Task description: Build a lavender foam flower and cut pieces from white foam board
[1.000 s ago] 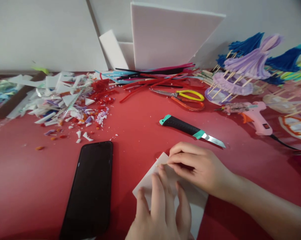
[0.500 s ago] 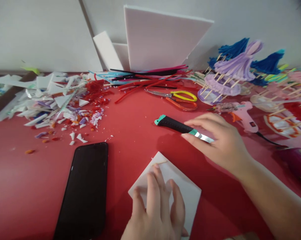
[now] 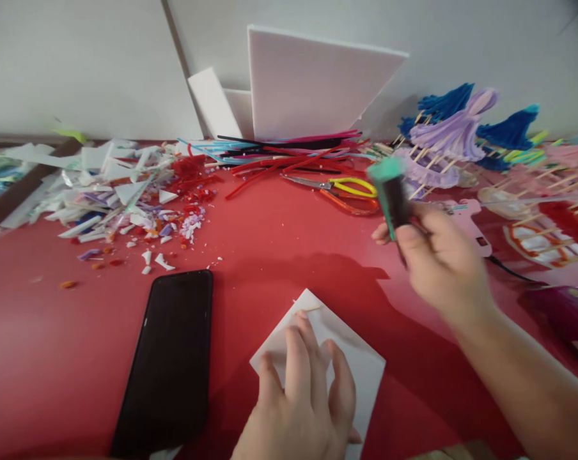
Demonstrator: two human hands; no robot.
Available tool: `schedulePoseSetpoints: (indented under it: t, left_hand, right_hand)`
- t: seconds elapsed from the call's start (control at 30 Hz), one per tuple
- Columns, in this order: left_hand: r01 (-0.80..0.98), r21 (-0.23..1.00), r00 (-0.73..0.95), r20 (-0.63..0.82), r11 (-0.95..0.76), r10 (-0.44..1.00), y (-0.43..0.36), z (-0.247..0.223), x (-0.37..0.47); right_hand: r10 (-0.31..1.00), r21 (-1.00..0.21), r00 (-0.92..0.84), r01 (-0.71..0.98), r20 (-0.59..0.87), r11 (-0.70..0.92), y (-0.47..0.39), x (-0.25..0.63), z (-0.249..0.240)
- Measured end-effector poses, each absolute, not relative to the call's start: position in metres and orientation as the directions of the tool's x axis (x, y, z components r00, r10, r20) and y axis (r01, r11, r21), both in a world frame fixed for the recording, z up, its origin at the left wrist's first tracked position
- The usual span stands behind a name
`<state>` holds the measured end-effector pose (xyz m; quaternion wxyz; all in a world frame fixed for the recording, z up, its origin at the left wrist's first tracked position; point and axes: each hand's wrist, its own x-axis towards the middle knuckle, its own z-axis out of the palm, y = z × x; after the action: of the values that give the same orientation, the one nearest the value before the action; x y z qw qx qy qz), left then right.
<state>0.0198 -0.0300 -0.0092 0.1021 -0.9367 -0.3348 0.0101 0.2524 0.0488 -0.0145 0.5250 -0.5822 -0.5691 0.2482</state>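
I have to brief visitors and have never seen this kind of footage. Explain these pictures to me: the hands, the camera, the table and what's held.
There's no machine here, just a person's two bare hands. Every picture comes from one camera worn on that person's head, looking forward and down.

The left hand rests its spread fingers on a white foam-board piece. The right hand holds a black-and-green utility knife up off the red tabletop; the knife is blurred.

Also on the table lie a smartphone, scissors, loose pipe cleaners, a heap of scraps and a pink glue gun, partly hidden behind the right hand.
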Motion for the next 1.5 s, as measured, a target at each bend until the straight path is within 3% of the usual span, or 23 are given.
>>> schedulePoseSetpoints:
  t: [0.07, 0.17, 0.27, 0.43, 0.6, 1.13, 1.5]
  left_hand:
    - [0.625, -0.197, 0.775, 0.046, -0.755, 0.63, -0.031, -0.009, 0.02]
    - [0.626, -0.195, 0.775, 0.043, -0.755, 0.631, -0.032, -0.01, 0.02]
    - [0.627, -0.199, 0.773, 0.048, -0.753, 0.632, -0.033, -0.013, 0.02]
    - [0.633, -0.236, 0.77, 0.097, -0.737, 0.631, -0.034, -0.016, 0.021]
    - [0.631, -0.255, 0.772, 0.117, -0.733, 0.625, -0.033, -0.017, 0.02]
    - [0.676, -0.318, 0.735, 0.229, -0.665, 0.638, -0.041, -0.031, 0.022]
    - [0.67, -0.316, 0.741, 0.218, -0.672, 0.636, -0.042, -0.032, 0.021]
  right_hand:
    - [0.946, -0.976, 0.245, 0.109, 0.211, 0.19, 0.049, 0.251, -0.003]
    - [0.98, -0.974, 0.192, -0.206, 0.05, 0.09, 0.052, 0.249, 0.006]
    - [0.991, -0.939, 0.115, -0.343, -0.062, -0.019, 0.052, 0.245, 0.005]
    - [0.991, -0.958, -0.007, -0.254, -0.137, -0.134, 0.042, 0.239, -0.004]
    - [0.999, -0.991, -0.039, -0.133, -0.005, -0.01, 0.031, 0.237, -0.007]
    - [0.948, -0.902, -0.133, -0.295, -0.288, -0.315, 0.027, 0.214, -0.016]
    - [0.946, -0.921, -0.133, -0.223, -0.296, -0.319, 0.025, 0.212, -0.018]
